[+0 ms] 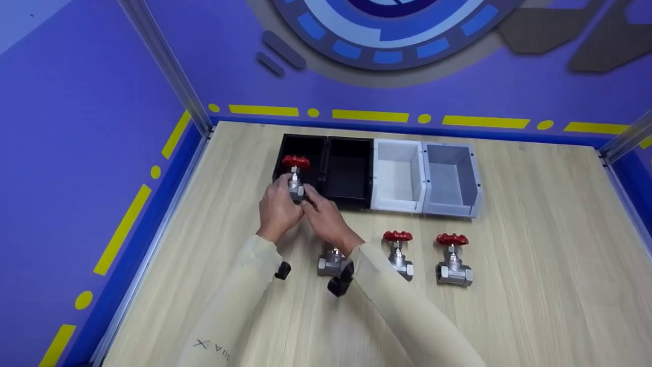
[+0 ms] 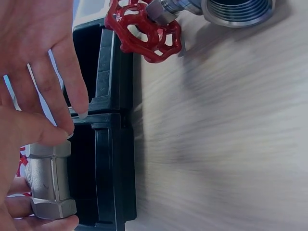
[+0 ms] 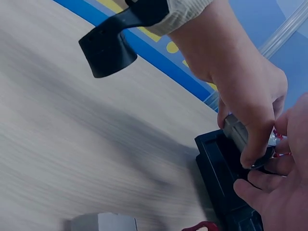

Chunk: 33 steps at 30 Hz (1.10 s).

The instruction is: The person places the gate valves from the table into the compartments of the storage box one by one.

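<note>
My left hand (image 1: 280, 208) grips a steel gate valve (image 1: 296, 191) by its body, thumb on one end and fingers on the other. The valve stands with its red handwheel (image 1: 296, 162) up, over the leftmost black bin (image 1: 306, 144). Beside it is my right hand (image 1: 328, 220), its fingers extended toward the valve's near end. In the left wrist view the right hand's fingertips (image 2: 67, 126) come close to the left thumb. The right wrist view shows the left hand (image 3: 248, 96) around the valve body (image 3: 236, 130), partly hidden by fingers.
Right of the first bin stand a second black bin (image 1: 351, 171), a white bin (image 1: 399, 176) and a grey bin (image 1: 448, 178). Three more red-wheeled valves lie in front: one partly under my right wrist (image 1: 330, 263), a middle valve (image 1: 400, 255) and a right valve (image 1: 453, 265).
</note>
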Motion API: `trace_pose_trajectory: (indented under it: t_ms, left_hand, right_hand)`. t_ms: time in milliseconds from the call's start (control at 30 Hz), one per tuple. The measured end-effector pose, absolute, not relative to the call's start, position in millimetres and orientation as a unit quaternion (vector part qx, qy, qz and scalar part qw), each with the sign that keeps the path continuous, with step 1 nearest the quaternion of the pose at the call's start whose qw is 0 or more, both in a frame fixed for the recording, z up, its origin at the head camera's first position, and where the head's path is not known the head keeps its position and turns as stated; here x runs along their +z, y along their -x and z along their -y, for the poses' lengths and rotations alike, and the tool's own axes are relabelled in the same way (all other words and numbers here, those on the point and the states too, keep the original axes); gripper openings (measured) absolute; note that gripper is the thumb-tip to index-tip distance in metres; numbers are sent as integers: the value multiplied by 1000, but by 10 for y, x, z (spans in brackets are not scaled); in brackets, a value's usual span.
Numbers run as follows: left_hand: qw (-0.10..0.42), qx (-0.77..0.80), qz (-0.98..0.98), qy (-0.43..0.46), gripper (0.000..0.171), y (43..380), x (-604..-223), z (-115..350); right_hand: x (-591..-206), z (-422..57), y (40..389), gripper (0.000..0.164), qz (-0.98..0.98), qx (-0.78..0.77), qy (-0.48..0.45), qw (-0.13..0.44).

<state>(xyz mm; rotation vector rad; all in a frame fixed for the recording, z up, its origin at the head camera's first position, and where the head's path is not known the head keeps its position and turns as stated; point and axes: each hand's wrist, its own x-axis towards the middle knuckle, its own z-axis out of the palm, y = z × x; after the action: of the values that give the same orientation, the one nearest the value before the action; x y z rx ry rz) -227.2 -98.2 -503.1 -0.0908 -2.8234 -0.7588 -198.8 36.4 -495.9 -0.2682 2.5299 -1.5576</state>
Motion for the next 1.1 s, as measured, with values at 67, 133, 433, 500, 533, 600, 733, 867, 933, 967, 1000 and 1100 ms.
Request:
trace_pose_trajectory:
  t_ms: [67,133,433,500,533,600,733,867,933,967,1000,1100]
  left_hand:
    - [111,-260,959,30,65,2285,-5035,981]
    - [111,-263,958,27,64,2298,-5047,980]
    - [99,-269,958,19,62,2377,-5126,979]
    - [100,-268,958,19,63,2398,-5139,978]
    - [102,-268,958,19,63,2408,-5146,978]
    - [105,-266,958,22,65,2423,-5157,975]
    - [108,-265,958,25,65,2452,-5160,969]
    - [113,-266,957,32,62,2489,-5170,959]
    - [118,-265,956,37,61,2507,-5183,956]
    - [120,-267,955,39,61,2515,-5189,956]
    - [122,-269,955,41,60,2522,-5195,956]
    - [131,-271,952,46,58,2548,-5213,958]
  right_hand:
    - [-4969,-373,2008,52,-848,-517,95,75]
    - [-4979,-378,2025,54,-850,-511,99,75]
    - [-5042,-378,2074,58,-847,-514,102,89]
    - [-5056,-375,2082,59,-847,-515,99,88]
    - [-5062,-372,2088,59,-847,-515,99,86]
    - [-5072,-366,2098,60,-848,-514,99,84]
    - [-5083,-351,2123,62,-847,-515,100,86]
    - [-5088,-341,2158,64,-844,-520,98,87]
    - [-5086,-340,2173,64,-842,-522,98,88]
    - [-5087,-338,2182,64,-842,-523,99,89]
    - [-5088,-337,2189,64,-841,-524,99,90]
    - [-5087,-334,2210,65,-839,-526,101,99]
